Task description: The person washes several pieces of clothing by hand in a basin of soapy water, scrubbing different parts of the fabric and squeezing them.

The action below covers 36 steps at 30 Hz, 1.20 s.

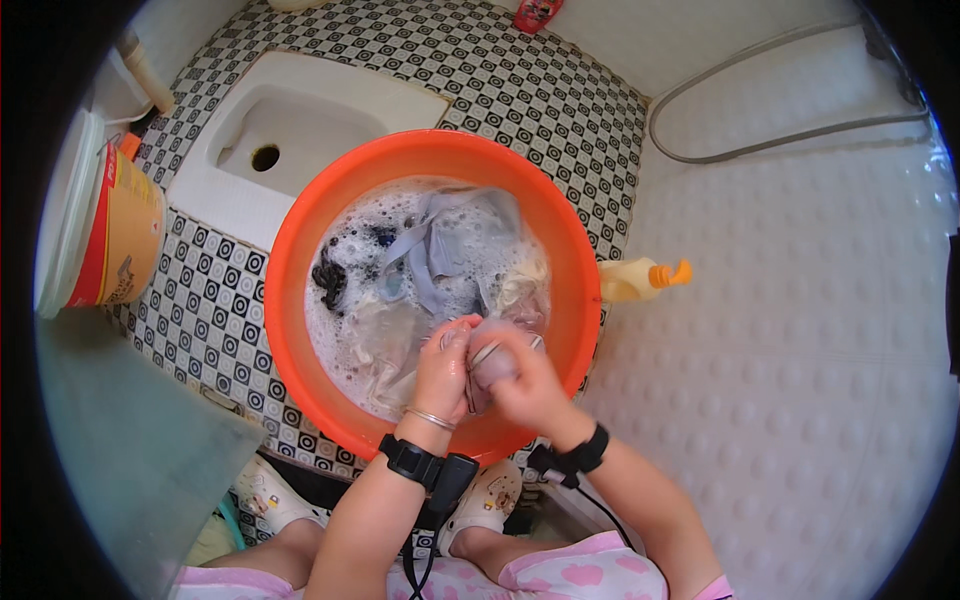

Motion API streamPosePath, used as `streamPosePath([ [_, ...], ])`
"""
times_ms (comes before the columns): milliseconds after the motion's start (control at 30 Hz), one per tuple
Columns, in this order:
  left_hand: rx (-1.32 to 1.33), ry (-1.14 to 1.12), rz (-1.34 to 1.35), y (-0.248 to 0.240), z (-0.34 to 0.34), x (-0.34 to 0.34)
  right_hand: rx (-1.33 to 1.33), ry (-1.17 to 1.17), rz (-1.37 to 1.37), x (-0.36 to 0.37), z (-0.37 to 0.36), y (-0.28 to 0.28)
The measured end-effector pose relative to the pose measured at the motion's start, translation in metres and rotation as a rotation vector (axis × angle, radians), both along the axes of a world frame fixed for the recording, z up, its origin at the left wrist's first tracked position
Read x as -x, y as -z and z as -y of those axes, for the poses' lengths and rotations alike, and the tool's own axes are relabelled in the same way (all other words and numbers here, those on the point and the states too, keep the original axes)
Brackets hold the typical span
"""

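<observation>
Over the near part of an orange basin point(290, 300), both my hands grip a pinkish-grey piece of clothing point(495, 365) with light striped trim. My left hand point(440, 375) is closed on its left side. My right hand point(530, 388), slightly blurred, is closed round its right side. Sudsy water fills the basin. Beyond my hands lies a grey-blue garment point(435, 250), partly under the foam. A whitish thin cloth point(380, 335) floats left of my left hand, and a cream cloth point(525, 285) is at the right. A small black bunched item point(328, 280) sits near the left wall.
Behind the basin at the left is a white squat toilet point(225, 207). A large yellow and red bucket point(140, 235) stands farther left. A cream pump bottle point(628, 280) touches the basin's right side. A grey hose point(720, 160) hangs along the right wall. A glass panel point(120, 430) leans in lower left.
</observation>
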<state>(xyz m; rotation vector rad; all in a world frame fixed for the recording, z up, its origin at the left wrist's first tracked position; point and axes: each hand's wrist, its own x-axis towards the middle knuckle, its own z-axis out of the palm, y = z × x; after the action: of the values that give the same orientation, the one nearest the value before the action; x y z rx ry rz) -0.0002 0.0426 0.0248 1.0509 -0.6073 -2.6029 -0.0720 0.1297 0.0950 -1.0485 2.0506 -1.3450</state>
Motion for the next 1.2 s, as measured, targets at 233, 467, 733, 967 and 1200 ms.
streamPosePath([
  [233,-0.021,0.099,0.060,-0.009,-0.016,0.007,-0.189,0.052,-0.316,0.010,-0.003,0.018],
  [467,-0.234,0.103,-0.021,-0.019,-0.011,-0.010,-0.230,-0.151,-0.451,-0.013,-0.005,0.008],
  [733,-0.153,0.119,0.016,-0.032,-0.002,-0.010,-0.206,-0.163,-0.353,-0.022,-0.012,0.003],
  [967,-0.157,0.008,-0.116,-0.038,0.043,-0.003,-0.362,-0.046,0.293,0.028,-0.041,0.025],
  [1200,-0.099,0.057,-0.081,-0.005,0.018,-0.006,-0.094,0.300,0.512,0.034,-0.024,0.011],
])
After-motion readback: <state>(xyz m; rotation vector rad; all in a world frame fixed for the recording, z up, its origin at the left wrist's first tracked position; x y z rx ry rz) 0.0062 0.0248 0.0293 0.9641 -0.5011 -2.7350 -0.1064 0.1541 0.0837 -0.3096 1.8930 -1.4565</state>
